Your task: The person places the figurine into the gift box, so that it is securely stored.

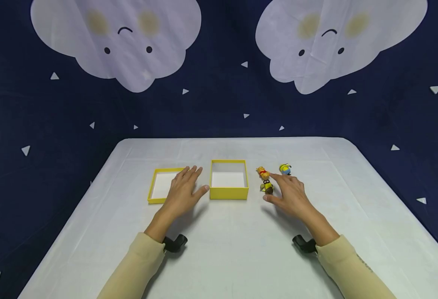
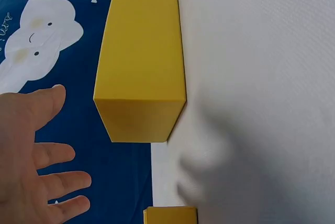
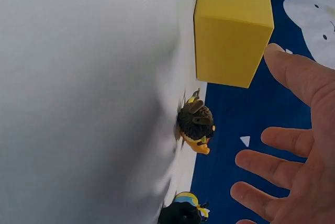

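My left hand (image 1: 181,193) hovers with spread fingers over the right part of the shallow yellow lid (image 1: 151,189), its thumb near the box. An uncovered yellow box (image 1: 229,193) with a white inside stands between my hands. To its right my right hand (image 1: 291,195) is held above the table, fingers extended and apart, holding nothing. Close to its fingertips lie an orange bear figure (image 1: 262,172) with a red top and a yellow-and-brown figure (image 1: 267,187). A blue-and-yellow figure (image 1: 285,169) sits farther back, beyond that hand. The right wrist view shows the brown back of one figure (image 3: 196,122).
A white cloth covers the table (image 1: 226,249). Behind it hangs a dark blue curtain (image 1: 219,104) with clouds and small triangles. Black wrist-worn devices (image 1: 175,243) sit by both cuffs.
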A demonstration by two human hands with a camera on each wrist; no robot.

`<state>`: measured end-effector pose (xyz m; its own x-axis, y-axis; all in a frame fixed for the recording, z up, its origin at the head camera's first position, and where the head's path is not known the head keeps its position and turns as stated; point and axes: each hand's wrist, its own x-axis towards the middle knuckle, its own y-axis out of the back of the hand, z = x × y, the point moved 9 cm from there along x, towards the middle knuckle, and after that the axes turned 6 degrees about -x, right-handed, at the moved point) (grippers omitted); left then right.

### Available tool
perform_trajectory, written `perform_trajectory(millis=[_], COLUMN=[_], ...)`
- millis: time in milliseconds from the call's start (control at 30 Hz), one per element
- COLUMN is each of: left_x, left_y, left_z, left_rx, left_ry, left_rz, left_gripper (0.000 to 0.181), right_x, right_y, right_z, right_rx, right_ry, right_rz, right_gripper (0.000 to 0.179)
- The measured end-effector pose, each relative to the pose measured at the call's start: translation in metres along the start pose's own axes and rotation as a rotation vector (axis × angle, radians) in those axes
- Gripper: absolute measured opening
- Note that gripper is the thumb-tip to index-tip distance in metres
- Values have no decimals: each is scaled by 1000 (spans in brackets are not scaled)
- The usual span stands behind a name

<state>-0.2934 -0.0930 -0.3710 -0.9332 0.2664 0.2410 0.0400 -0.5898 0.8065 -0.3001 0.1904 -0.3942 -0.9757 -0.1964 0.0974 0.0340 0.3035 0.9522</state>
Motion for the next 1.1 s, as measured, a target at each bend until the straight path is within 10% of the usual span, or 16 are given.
perform_trajectory(millis=[1100], left_x=[22], left_y=[-6], left_z=[-14], left_rx=[-219], left_ry=[19], left_rz=[13], left_gripper=[53], right_x=[21], right_y=[-7], right_z=[22], right_rx=[186], right_ry=[11], right_rz=[-43], right_gripper=[65])
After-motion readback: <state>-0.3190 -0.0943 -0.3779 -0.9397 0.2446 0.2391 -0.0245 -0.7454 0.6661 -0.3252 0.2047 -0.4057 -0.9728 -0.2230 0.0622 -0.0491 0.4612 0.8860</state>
